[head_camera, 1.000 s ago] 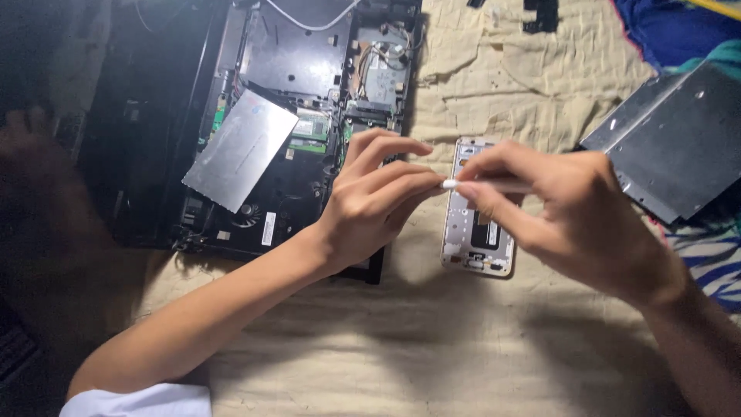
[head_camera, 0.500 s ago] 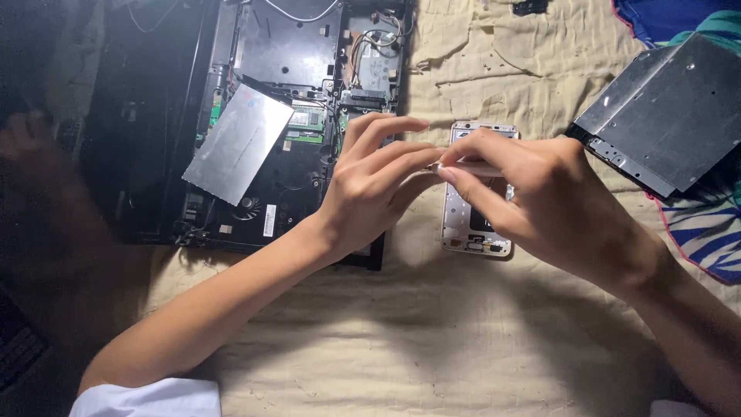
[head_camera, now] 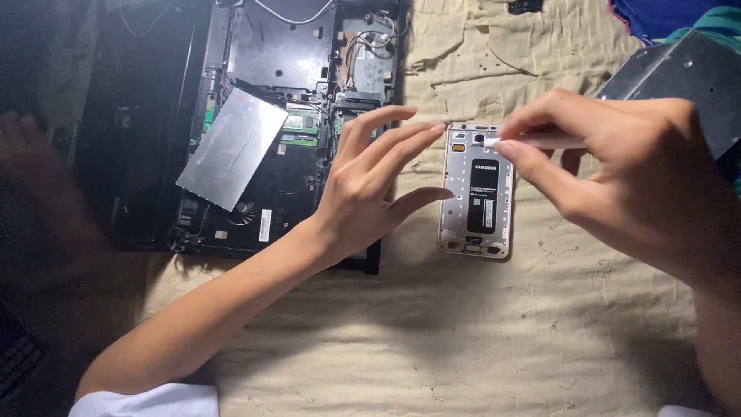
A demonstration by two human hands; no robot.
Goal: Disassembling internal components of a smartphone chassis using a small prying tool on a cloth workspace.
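While the opened phone [head_camera: 475, 190] lies back-up on the beige cloth [head_camera: 432, 324], its rear cover is already off and its battery remains seated. Right hand [head_camera: 617, 181] pinches a slim white tool [head_camera: 540, 142], tip at the phone's upper edge. Left hand [head_camera: 370, 181] hovers open-fingered beside it, holding nothing. A stripped laptop [head_camera: 262, 116] lies alongside.

Upper left, I see an opened black laptop chassis [head_camera: 255, 154] lying with its internals exposed: a tilted silver metal plate [head_camera: 231, 148] rests on it, a green circuit module [head_camera: 302, 123] sits just beside that plate, and loose wires [head_camera: 363, 42] run near the top. A cream quilted cloth [head_camera: 463, 332] underlies everything. Upper right, a grey metal panel [head_camera: 695, 73] overlaps blue fabric [head_camera: 664, 15].
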